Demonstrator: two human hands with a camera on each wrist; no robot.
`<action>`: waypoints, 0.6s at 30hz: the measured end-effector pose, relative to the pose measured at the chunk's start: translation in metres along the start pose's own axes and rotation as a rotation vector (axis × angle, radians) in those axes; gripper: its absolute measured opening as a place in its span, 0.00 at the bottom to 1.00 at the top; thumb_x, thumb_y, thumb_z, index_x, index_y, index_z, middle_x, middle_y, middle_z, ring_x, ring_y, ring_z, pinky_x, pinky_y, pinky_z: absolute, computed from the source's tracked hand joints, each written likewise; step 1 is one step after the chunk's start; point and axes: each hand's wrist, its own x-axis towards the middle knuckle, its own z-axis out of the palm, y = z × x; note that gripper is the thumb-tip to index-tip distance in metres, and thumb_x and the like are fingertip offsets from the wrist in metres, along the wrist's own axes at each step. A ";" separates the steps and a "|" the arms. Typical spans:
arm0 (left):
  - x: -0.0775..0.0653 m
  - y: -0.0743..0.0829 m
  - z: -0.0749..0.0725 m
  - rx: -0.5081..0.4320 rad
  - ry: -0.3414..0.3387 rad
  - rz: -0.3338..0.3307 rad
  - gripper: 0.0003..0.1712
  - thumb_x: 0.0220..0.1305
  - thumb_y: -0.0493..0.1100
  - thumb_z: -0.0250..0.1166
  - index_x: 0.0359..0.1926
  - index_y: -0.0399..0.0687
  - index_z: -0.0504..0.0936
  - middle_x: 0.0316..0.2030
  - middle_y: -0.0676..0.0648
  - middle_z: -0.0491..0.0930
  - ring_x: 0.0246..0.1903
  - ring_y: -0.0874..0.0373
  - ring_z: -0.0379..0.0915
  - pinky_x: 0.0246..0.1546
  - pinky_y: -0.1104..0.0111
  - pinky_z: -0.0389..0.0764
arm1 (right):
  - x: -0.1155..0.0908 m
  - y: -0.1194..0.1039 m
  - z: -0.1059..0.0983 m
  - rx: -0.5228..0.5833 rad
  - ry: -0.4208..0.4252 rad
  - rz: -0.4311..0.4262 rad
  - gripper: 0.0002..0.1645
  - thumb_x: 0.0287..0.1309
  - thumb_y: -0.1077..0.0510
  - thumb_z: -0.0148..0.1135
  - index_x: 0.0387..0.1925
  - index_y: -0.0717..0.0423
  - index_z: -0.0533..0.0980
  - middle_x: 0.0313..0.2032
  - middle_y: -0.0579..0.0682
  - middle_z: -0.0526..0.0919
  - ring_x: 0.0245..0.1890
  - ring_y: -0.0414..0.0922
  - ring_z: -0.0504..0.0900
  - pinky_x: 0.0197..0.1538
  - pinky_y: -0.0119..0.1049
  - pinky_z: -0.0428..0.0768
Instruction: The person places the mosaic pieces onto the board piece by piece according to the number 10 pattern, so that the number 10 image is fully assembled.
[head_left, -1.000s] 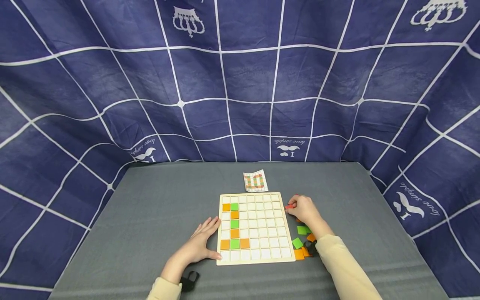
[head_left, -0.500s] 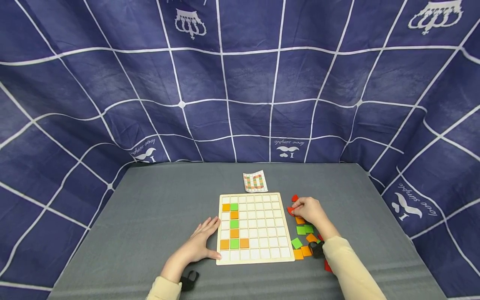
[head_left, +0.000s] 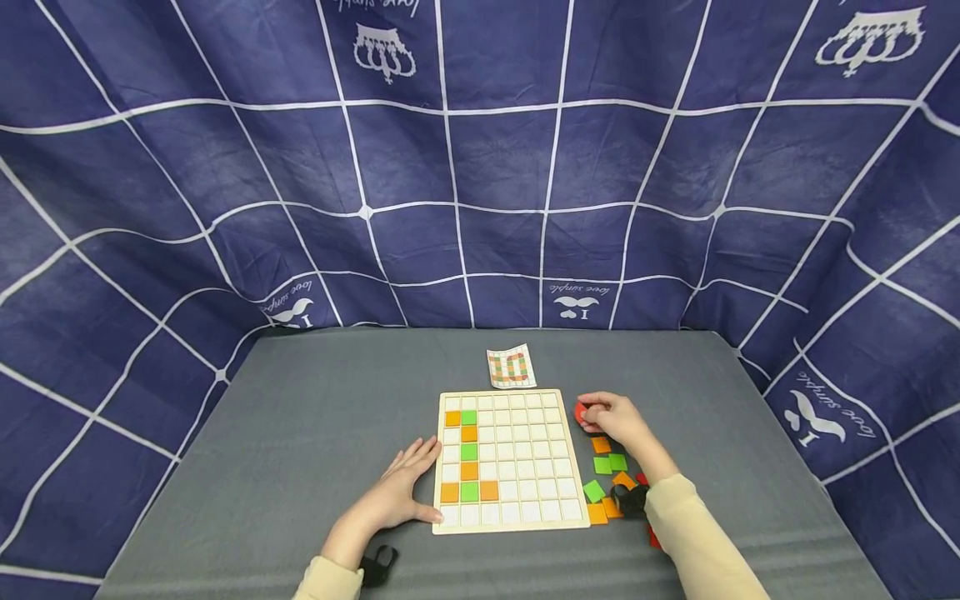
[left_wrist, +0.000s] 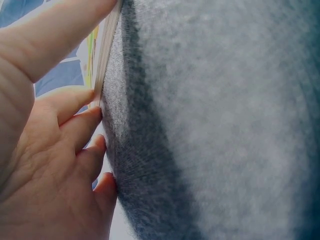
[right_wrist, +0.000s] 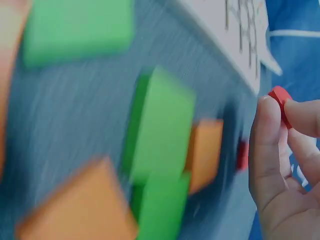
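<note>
Blue curtain (head_left: pixel 495 167) with white grid lines behind grey tabletop (head_left: pixel 322 400). Wooden grid board (head_left: pixel 529 471) mid-tabletop; eight orange and green tiles (head_left: pixel 468 452) set toward its left edge. Left hand (head_left: pixel 393 493): fingers spread, touching board's left edge, thumb at near left corner. Right hand (head_left: pixel 617 418): narrowed to a pinch near board's far right corner. Pattern card (head_left: pixel 512 367) just beyond far edge. Loose tiles (head_left: pixel 602 467) along right edge. Red piece (right_wrist: pixel 280 95): between right thumb and finger.

Blue gridded curtain (head_left: pixel 498 158) around grey table (head_left: pixel 337 400)
</note>
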 end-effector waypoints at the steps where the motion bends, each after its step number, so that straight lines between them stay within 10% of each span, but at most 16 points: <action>1: 0.000 0.000 0.000 0.002 0.004 0.004 0.64 0.36 0.47 0.83 0.74 0.38 0.59 0.75 0.37 0.54 0.76 0.37 0.41 0.75 0.41 0.44 | 0.000 -0.004 0.004 0.008 -0.009 -0.012 0.22 0.62 0.69 0.57 0.58 0.70 0.75 0.36 0.59 0.84 0.32 0.43 0.86 0.39 0.35 0.87; 12: 0.000 -0.002 0.001 0.010 0.004 0.021 0.64 0.36 0.46 0.83 0.74 0.37 0.58 0.75 0.36 0.54 0.76 0.36 0.41 0.74 0.40 0.44 | 0.006 -0.034 0.057 0.102 -0.076 -0.076 0.23 0.59 0.68 0.63 0.57 0.68 0.76 0.37 0.65 0.86 0.34 0.52 0.88 0.41 0.41 0.88; 18: 0.000 -0.002 0.001 0.012 0.004 0.028 0.64 0.36 0.47 0.83 0.74 0.36 0.58 0.75 0.36 0.54 0.76 0.36 0.41 0.74 0.40 0.44 | 0.008 -0.037 0.084 -0.080 -0.029 -0.123 0.22 0.52 0.63 0.73 0.51 0.63 0.81 0.28 0.51 0.87 0.25 0.44 0.86 0.33 0.32 0.84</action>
